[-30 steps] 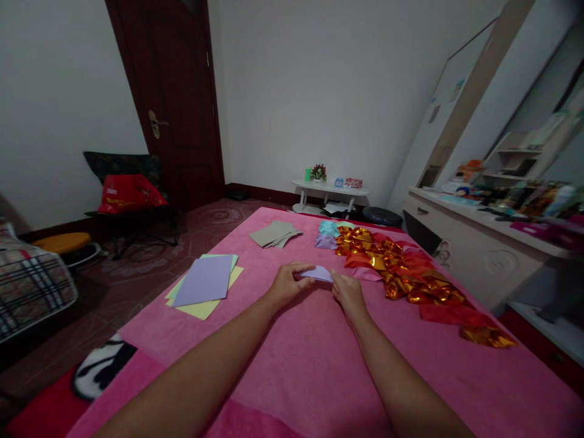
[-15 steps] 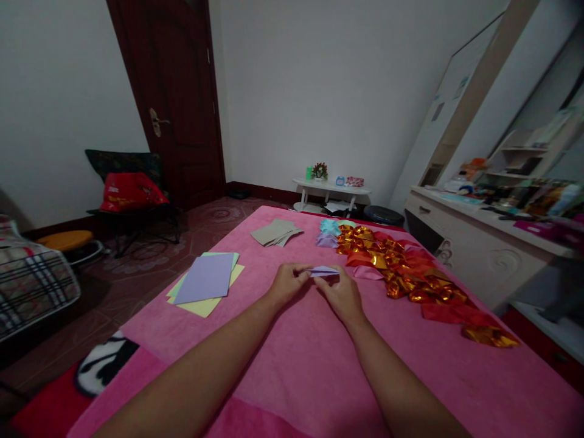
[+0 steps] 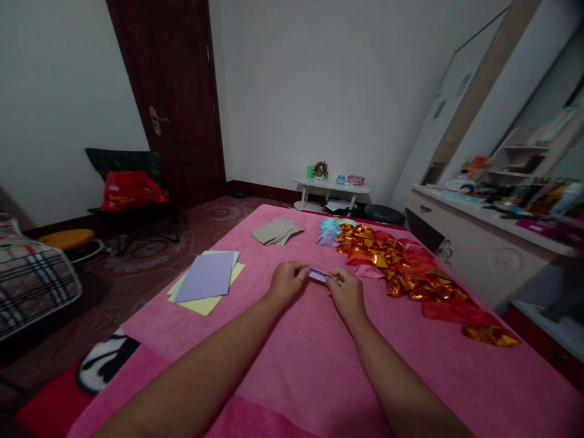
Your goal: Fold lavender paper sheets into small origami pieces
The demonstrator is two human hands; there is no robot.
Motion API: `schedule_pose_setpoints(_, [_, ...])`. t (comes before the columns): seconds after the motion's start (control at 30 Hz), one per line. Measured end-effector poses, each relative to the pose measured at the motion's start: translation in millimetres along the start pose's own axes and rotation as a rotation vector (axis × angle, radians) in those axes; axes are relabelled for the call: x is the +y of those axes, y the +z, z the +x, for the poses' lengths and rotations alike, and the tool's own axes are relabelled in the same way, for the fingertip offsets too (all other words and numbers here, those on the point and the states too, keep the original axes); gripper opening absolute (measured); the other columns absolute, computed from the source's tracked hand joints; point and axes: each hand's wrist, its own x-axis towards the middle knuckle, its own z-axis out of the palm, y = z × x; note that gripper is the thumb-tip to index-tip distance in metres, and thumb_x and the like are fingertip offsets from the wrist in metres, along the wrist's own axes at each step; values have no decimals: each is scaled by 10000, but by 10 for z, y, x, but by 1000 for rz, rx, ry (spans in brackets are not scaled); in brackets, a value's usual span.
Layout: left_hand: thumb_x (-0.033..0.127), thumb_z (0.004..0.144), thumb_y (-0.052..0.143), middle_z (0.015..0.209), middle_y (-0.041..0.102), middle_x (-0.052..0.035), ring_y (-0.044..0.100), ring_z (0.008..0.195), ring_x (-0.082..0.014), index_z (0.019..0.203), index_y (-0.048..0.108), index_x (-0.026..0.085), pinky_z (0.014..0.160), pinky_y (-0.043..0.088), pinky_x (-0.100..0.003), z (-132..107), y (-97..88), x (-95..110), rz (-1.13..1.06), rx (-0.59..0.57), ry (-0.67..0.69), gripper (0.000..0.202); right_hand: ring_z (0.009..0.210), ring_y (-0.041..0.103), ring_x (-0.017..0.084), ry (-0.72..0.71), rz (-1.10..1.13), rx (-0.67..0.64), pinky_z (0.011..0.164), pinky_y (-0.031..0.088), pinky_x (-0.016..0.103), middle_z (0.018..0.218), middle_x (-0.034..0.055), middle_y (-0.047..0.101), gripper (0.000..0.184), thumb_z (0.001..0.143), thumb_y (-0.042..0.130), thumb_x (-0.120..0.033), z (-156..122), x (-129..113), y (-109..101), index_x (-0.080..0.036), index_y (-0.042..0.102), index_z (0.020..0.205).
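Note:
A small folded lilac paper (image 3: 318, 275) is pinched between both my hands, low over the pink cloth of the table (image 3: 296, 365). My left hand (image 3: 286, 283) grips its left end with curled fingers. My right hand (image 3: 347, 293) grips the right end between thumb and fingertips. Much of the paper is hidden by my fingers.
A stack of lilac, green and yellow sheets (image 3: 207, 280) lies to the left. Grey-brown sheets (image 3: 276, 232) lie further back. Folded light blue and lilac pieces (image 3: 327, 233) sit beside a heap of red and gold foil shapes (image 3: 410, 274) along the right. A dresser (image 3: 479, 243) stands right.
The paper has been folded narrower and my hands have drawn closer together around it. My right hand moved a little left.

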Motion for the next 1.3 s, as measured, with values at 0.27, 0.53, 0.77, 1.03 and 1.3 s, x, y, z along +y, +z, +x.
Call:
schedule_pose_setpoints(0.27, [387, 878, 464, 820, 710, -51, 619, 758, -174, 834, 702, 217, 594, 335, -257, -61, -25, 90, 416, -47, -54, 295, 586, 601, 160, -1, -142, -17, 549, 418, 240, 699, 18, 664, 184, 785, 541, -304, 8, -16, 10, -186, 625, 899])
schedule_pose_setpoints(0.53, [470, 888, 420, 855, 703, -87, 639, 813, -215, 850, 692, 209, 639, 372, -283, -83, -37, 134, 640, -55, -92, 379, 632, 594, 155, -25, -603, -76, 550, 306, 246, 680, 37, 656, 214, 876, 481, -313, -27, -140, -37, -196, 586, 731])
schedule_pose_setpoints(0.77, [520, 908, 354, 873, 702, -112, 646, 816, -224, 887, 698, 192, 666, 390, -293, -102, -31, 158, 672, -95, -48, 476, 767, 660, 213, -21, -828, -141, 586, 338, 279, 880, 79, 703, 271, 941, 363, -359, -70, -281, -9, -203, 581, 912])
schedule_pose_setpoints(1.03, [518, 941, 239, 898, 704, -123, 643, 836, -217, 897, 707, 184, 693, 390, -296, -83, -38, 189, 656, -103, -54, 577, 796, 681, 233, -30, -889, -223, 623, 402, 300, 872, 93, 717, 397, 969, 260, -383, -104, -336, -32, -214, 615, 918])
schedule_pose_setpoints(1.3, [574, 927, 209, 860, 709, -108, 646, 813, -221, 844, 714, 195, 648, 368, -294, -89, -48, 190, 639, -25, -107, 637, 814, 681, 250, -50, -885, -233, 655, 434, 321, 873, 103, 720, 472, 970, 233, -407, -111, -363, -27, -221, 662, 908])
